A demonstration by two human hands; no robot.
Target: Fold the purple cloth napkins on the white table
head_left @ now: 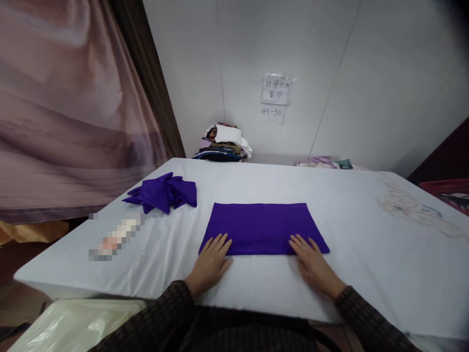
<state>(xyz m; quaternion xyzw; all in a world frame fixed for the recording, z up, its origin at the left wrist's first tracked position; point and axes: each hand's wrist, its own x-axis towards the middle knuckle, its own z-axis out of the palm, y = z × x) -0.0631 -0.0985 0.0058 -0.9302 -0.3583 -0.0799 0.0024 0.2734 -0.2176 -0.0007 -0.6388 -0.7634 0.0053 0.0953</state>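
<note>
- Fingers (pixel 219 244) of the left hand (pixel 209 266) and right hand (pixel 317 268) are laid flat, slightly spread, gripping nothing, on one purple cloth (pixel 262 226), along its near edge.
- It is spread near the front of one white-covered worktop (pixel 366 220); judged light, soft, best held by corners.
- One purple heap (pixel 157 193) is seen leftward, pieces uncountable.
- Two notes (pixel 275 91) are fixed to the wall (pixel 242 58).

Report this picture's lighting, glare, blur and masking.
Head view throughout: subdued light on the wall; dark blur at the upper-right corner; soft glints on the pale plastic; pixelation hiding something on the tablecloth; left hand and right hand fairly clear against the purple cloth.
</note>
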